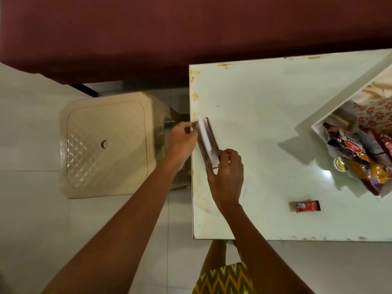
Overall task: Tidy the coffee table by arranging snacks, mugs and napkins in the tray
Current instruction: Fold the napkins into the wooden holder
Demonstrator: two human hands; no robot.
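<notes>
While both hands work the table's left edge, a cream square plastic stool (106, 145) sits on the pale floor at far left, just off the table. Left hand (182, 139): slightly blurred, fingertips drawn together and pinching the far end of a brown wooden napkin holder (213, 135). The holder is at the left edge of the pale green glossy coffee table (265, 98), lying at an angle to that edge, with a stack of white napkins (204, 139) upright between its two side plates. I can't tell if it's resting on the tabletop or lifted just clear. Right hand (228, 175): fingers curled round the holder's near end, thumb on the left plate, fingers over the right one. Further right, a small red sachet (308, 206) lies flat on the table near the front edge, well apart from the holder. At far right is a white rectangular tray (347, 96), cut off by the frame. It holds a purple-and-yellow snack packet (352, 153) hanging over the near rim, a red snack packet (384, 145) beside it, and a cream item with a red floral print (373, 115) behind them. A small round gold-topped object (340, 164) sits just beside the purple packet. The napkins and sachet are outside the tray.
</notes>
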